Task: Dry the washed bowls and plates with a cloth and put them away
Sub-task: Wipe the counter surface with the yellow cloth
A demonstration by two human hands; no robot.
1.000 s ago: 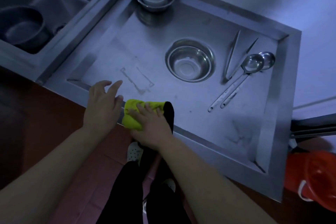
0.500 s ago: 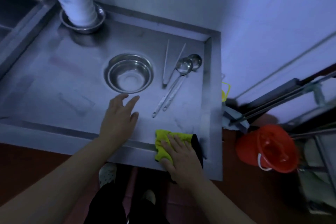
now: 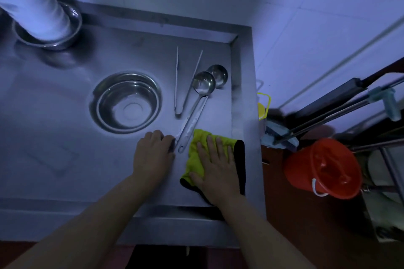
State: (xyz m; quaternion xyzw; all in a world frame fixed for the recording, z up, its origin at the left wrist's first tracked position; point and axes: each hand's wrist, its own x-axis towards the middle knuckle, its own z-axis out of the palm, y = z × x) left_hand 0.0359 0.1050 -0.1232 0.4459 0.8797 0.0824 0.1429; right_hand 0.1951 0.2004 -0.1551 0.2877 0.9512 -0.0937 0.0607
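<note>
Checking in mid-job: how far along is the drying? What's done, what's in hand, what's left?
Looks done: a tall stack of white bowls stands in a metal basin at the back. In hand: the right hand presses the yellow cloth flat on the counter; the left hand touches the ladle handles. Left: steel bowls, tongs and ladles still lie out.

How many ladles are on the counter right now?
2. Both lie side by side right of the tongs: one ladle nearer the tongs, the other ladle just behind it. The left hand touches their handle ends.
</note>
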